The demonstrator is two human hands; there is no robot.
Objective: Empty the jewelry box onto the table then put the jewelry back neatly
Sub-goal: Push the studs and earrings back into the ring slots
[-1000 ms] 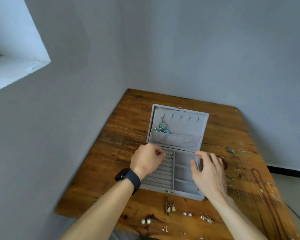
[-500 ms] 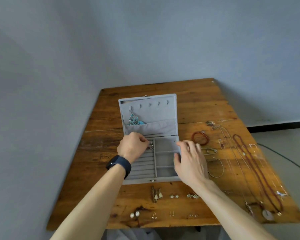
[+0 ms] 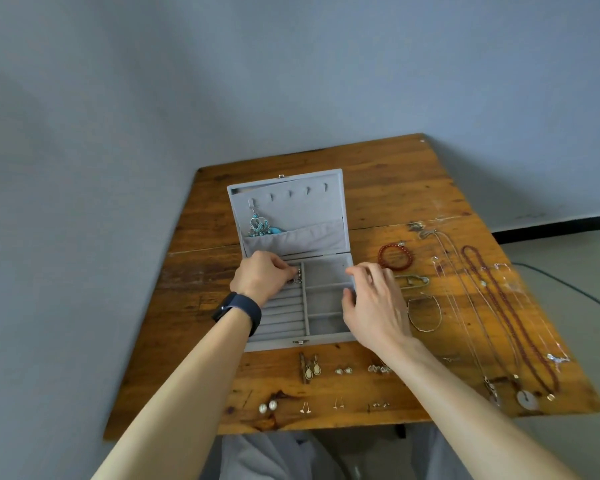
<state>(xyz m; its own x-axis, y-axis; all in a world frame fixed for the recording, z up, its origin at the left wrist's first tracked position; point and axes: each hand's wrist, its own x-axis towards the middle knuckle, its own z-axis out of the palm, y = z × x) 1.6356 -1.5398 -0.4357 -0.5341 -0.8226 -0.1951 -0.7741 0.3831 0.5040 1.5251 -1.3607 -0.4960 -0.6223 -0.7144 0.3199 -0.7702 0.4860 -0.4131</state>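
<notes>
A grey velvet jewelry box (image 3: 321,337) stands open on the wooden table (image 3: 378,188). A turquoise pendant (image 3: 260,226) hangs inside its lid (image 3: 309,206). My left hand (image 3: 262,277) is over the ring rolls at the box's back left, its fingertips pinching small silver rings (image 3: 296,274). My right hand (image 3: 373,301) rests with spread fingers on the box's right wall. Several earring pairs (image 3: 312,370) lie in rows in front of the box.
A red bead bracelet (image 3: 395,257), thin bangles (image 3: 425,313) and long chains with a red bead necklace (image 3: 510,313) lie right of the box. Walls close the left and far sides. A cable (image 3: 568,289) runs on the floor at right.
The camera has swung so the table sits squarer and the right-side jewelry shows. Both hands stay at the box, the left one still at the ring rolls.
</notes>
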